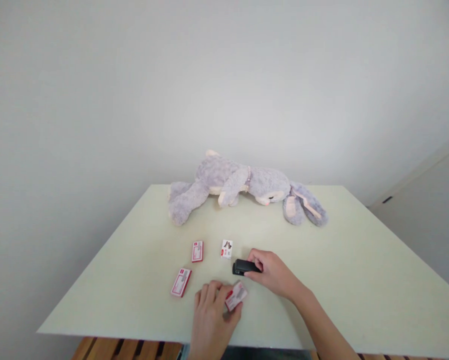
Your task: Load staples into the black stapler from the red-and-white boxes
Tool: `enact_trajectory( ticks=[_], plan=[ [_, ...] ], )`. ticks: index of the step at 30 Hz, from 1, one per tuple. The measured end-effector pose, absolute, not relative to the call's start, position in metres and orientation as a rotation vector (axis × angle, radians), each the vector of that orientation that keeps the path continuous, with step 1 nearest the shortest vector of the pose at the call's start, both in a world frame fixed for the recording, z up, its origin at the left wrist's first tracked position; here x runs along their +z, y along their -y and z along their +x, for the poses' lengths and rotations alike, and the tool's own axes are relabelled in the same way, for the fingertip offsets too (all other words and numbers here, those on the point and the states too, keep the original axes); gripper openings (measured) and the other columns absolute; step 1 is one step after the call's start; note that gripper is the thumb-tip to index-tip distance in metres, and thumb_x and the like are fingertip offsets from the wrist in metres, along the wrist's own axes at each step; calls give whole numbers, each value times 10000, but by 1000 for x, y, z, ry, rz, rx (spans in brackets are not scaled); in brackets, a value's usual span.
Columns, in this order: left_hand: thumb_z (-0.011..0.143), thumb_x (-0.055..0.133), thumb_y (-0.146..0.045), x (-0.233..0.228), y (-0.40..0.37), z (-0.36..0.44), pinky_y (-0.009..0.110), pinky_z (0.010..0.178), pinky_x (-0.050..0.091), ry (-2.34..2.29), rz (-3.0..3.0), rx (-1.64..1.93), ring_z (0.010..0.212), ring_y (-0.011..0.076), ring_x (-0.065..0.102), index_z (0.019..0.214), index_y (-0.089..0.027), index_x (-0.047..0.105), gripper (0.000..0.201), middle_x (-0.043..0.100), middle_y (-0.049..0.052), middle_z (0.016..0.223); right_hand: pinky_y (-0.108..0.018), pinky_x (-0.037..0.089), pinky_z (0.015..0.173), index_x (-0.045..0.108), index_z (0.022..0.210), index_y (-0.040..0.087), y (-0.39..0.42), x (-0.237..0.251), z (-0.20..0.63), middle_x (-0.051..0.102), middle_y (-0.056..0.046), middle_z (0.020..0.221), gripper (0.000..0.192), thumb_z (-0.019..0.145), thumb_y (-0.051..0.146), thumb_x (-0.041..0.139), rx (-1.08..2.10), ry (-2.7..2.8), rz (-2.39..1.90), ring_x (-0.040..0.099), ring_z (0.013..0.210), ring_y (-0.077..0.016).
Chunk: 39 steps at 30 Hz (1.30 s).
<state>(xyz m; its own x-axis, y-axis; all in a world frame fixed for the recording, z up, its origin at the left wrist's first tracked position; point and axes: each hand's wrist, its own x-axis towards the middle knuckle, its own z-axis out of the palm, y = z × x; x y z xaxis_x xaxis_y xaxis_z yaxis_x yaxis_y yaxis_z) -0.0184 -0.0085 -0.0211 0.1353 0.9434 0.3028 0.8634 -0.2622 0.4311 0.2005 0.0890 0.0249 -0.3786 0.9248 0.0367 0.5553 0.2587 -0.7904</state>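
Observation:
My left hand (pixel 214 310) grips a small red-and-white box (pixel 236 296) between thumb and fingers, near the table's front edge. Just beyond it, my right hand (pixel 266 270) is closed around one end of a black stapler (pixel 244 266), whose other end points left. Behind the stapler lies a small white box (pixel 226 248) with a dark picture and red marks. Two more red-and-white boxes lie flat to the left: a nearer box (pixel 181 282) and a farther box (pixel 197 251).
A grey plush rabbit (pixel 224 175) lies on its side along the back of the pale table (pixel 115 280), ears to the right. A white wall (pixel 224 75) rises behind. Wooden slats (pixel 112 349) show below the front edge.

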Motion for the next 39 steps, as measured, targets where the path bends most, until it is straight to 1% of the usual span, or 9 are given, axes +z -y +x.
enact_trajectory(
  ticks=[4, 6, 11, 14, 17, 26, 32, 36, 39],
  plan=[
    [861, 701, -353, -31, 9, -67, 567, 1022, 418, -2192, 2107, 918, 1286, 376, 494, 1057, -270, 637, 223, 553, 110, 1378, -226, 264, 570, 631, 826, 221, -88, 19, 210, 464, 96, 631, 132, 792, 271, 748, 951, 2026, -1383, 453, 586, -113],
    [856, 695, -397, -35, 4, -87, 593, 1054, 409, -2247, 2059, 936, 1320, 386, 472, 1029, -242, 596, 253, 502, 134, 1451, -225, 269, 569, 608, 816, 222, -88, 17, 210, 460, 97, 635, 146, 799, 281, 740, 942, 2040, -1415, 458, 587, -110],
    [871, 663, -411, -38, -23, -105, 561, 1055, 456, -2166, 2052, 967, 1229, 346, 550, 1114, -216, 577, 323, 568, 141, 1316, -229, 273, 559, 586, 843, 235, -86, 9, 204, 490, 97, 622, 171, 799, 317, 729, 908, 2002, -1573, 485, 574, -115],
    [878, 654, -377, -34, -42, -98, 579, 1085, 443, -2135, 2076, 931, 1281, 347, 527, 1380, -224, 511, 544, 528, 139, 1409, -237, 271, 562, 588, 883, 245, -85, 5, 197, 507, 92, 603, 176, 800, 331, 717, 805, 1906, -1683, 493, 566, -129],
    [913, 622, -348, -33, -54, -86, 596, 1125, 412, -2092, 2118, 882, 1376, 350, 465, 1500, -256, 427, 625, 427, 127, 1565, -244, 255, 547, 597, 934, 250, -91, 1, 185, 474, 97, 562, 185, 810, 341, 700, 753, 1776, -1711, 481, 538, -139],
    [1016, 514, -348, -45, -35, -34, 558, 1205, 376, -1915, 2129, 971, 1533, 294, 324, 1594, -219, 277, 638, 327, 131, 1661, -234, 306, 493, 581, 1085, 219, -110, -17, 130, 466, 111, 549, 293, 882, 415, 658, 997, 1569, -1497, 477, 492, -137],
    [1047, 472, -376, -42, -38, -28, 562, 1237, 340, -1906, 2142, 894, 1568, 284, 244, 1646, -244, 148, 694, 289, 101, 1688, -243, 362, 552, 592, 997, 216, -80, -21, 131, 463, 90, 602, 250, 940, 459, 617, 1069, 1593, -1422, 495, 564, -141],
    [1061, 424, -345, -42, -40, -38, 556, 1257, 318, -1872, 2205, 833, 1585, 265, 189, 1649, -278, 149, 652, 258, 45, 1703, -258, 410, 576, 592, 943, 220, -63, -18, 127, 524, 50, 677, 251, 990, 465, 560, 1138, 1591, -1380, 526, 613, -153],
    [1063, 390, -314, -47, -39, -64, 566, 1255, 318, -1856, 2234, 818, 1583, 261, 196, 1646, -299, 163, 625, 265, 22, 1701, -275, 477, 595, 588, 1037, 225, -55, -18, 107, 592, 14, 774, 245, 1013, 460, 524, 1241, 1562, -1308, 584, 671, -173]
  ],
)
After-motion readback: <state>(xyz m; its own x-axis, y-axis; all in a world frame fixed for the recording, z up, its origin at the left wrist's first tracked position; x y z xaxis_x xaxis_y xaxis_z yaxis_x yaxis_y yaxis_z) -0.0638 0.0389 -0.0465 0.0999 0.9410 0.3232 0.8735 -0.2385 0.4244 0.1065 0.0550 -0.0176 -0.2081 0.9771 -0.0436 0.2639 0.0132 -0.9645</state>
